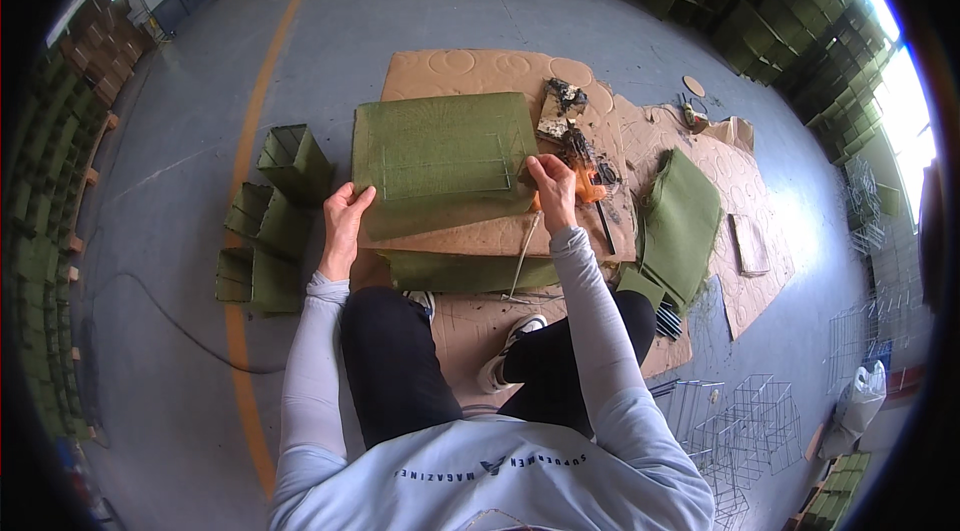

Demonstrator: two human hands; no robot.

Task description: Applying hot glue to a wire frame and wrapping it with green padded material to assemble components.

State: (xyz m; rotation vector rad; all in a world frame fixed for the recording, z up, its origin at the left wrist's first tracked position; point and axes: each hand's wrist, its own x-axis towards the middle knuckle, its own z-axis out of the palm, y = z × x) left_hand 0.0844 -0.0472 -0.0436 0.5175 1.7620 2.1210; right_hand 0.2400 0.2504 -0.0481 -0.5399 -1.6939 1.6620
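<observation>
A green felt sheet (pixel 440 156) with a wire frame showing through it lies at the centre of the frame, on a cardboard slab (pixel 480 236). The left hand (pixel 345 216) grips the sheet's lower left edge, fingers curled over it. The right hand (pixel 552 186) pinches the sheet's right edge, fingers close together on the felt. Just beyond the right hand, to its right, sits an orange tool (pixel 585 176); whether the hand touches it cannot be told.

Under the slab, a second green piece (pixel 470 273) shows along the lower edge, just above the person's knees. Larger cardboard (pixel 470 71) with round cut marks covers the floor from centre to upper right. A stack of felt (pixel 680 221) lies right of centre, near the right forearm. At the left of centre stand green boxes (pixel 275 221), some open at the top, across an orange floor line (pixel 255 121). A black cable (pixel 170 316) curves over the floor at lower left. Bare wire cages (pixel 740 421) sit at lower right, with a white bag (pixel 858 406) beside them. Rows of green boxes line the upper right rim (pixel 760 1) of the frame and the far left.
</observation>
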